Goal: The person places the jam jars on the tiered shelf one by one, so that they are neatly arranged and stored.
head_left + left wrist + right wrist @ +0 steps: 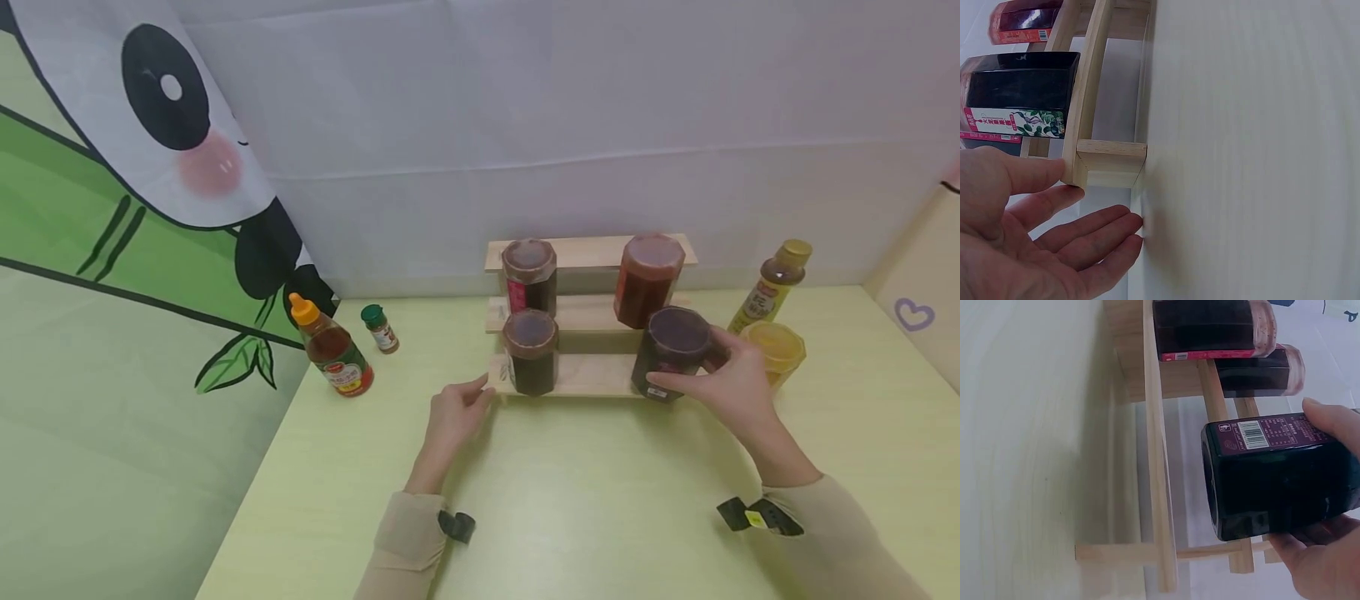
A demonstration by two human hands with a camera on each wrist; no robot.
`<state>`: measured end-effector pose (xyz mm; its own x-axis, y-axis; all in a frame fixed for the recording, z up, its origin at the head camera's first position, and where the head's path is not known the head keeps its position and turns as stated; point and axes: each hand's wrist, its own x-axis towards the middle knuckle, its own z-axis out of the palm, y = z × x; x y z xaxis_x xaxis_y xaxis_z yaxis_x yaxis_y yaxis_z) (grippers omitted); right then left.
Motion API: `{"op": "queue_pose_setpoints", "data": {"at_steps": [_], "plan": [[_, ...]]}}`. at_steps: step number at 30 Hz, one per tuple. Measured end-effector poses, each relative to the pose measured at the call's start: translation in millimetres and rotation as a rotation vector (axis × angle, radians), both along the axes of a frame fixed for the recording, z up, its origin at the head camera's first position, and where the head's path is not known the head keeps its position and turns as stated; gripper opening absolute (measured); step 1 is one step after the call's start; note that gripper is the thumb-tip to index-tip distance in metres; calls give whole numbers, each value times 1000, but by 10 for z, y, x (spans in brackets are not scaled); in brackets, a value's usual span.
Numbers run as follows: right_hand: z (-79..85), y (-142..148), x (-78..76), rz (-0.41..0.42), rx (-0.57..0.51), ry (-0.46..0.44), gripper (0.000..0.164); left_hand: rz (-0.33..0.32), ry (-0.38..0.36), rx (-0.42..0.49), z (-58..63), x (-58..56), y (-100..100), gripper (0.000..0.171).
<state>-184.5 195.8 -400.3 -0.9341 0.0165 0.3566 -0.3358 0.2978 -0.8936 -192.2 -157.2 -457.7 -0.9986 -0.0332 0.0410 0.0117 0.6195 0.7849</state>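
A three-tier wooden rack point(592, 375) stands on the table, stepped upward toward the back. My left hand point(457, 415) pinches the left end of its lowest board between thumb and index finger, the other fingers loosely extended point(1097, 237). My right hand point(738, 383) grips a dark octagonal jar point(675, 346) over the lowest board's right end. In the right wrist view a gap shows between this jar's base point(1210, 481) and the board. Another dark jar point(531, 354) sits at the lowest tier's left. Behind it is a dark jar with a pink label point(529, 275); a red-brown jar point(648, 283) stands at the right.
Right of the rack are a yellow jar point(776, 350), partly behind my right hand, and a gold-capped bottle point(771, 285). To the left stand an orange-capped sauce bottle point(333, 348) and a small green-capped shaker point(380, 329). A pale cloth wall point(585, 100) rises behind the table.
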Motion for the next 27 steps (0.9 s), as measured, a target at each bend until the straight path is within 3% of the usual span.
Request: {"op": "queue_pose_setpoints", "data": {"at_steps": [18, 27], "plan": [[-49, -361, -105, 14, 7, -103, 76, 6, 0, -13, -7, 14, -6, 36], [-54, -553, -181, 13, -23, -94, 76, -4, -9, -5, 24, 21, 14, 36]]}}
